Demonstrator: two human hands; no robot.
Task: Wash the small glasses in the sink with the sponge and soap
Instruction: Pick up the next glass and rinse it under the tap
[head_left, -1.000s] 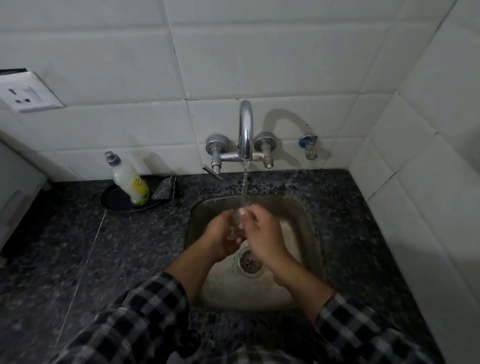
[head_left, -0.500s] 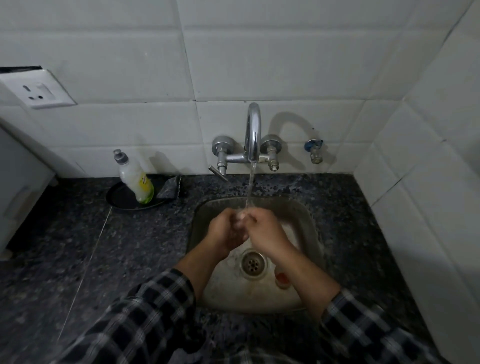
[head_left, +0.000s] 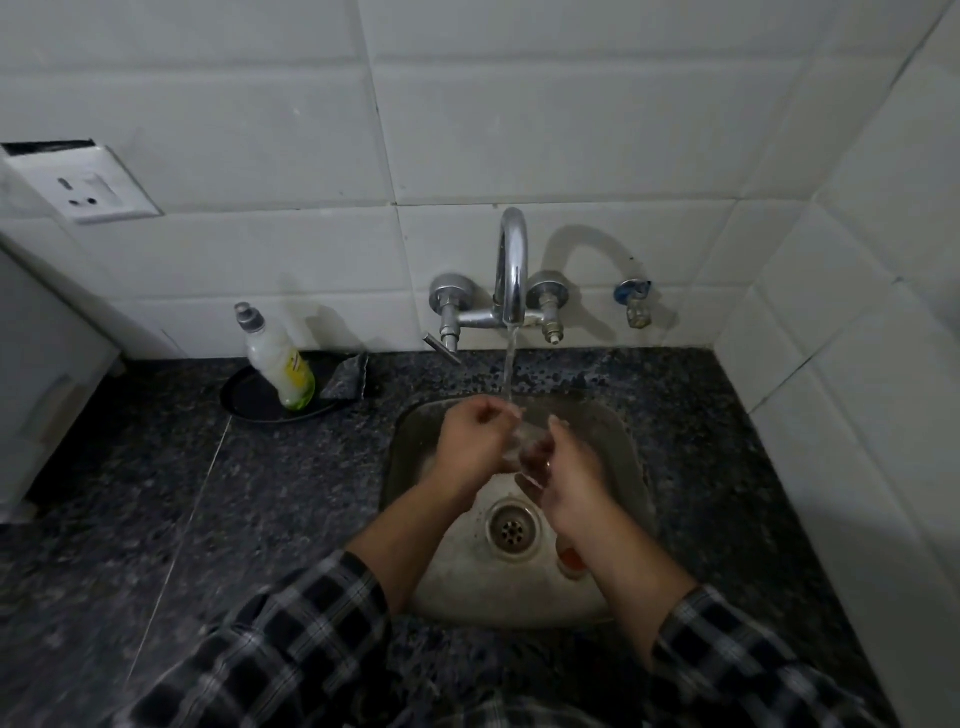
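Glass (head_left: 521, 440), small and clear, sits over the sink (head_left: 631, 447) near its back rim, under the tap (head_left: 511, 270) stream. Left hand (head_left: 470, 441) clasps it from the left side; right hand (head_left: 569, 475) curls fingers at its other side, so both are equally near. Its long axis I cannot tell. An orange-tinted thing (head_left: 570, 560) lies by the drain (head_left: 511, 529), under the right wrist. Soap bottle (head_left: 278, 361) and dark sponge (head_left: 347, 376) stand well apart on the table's back edge
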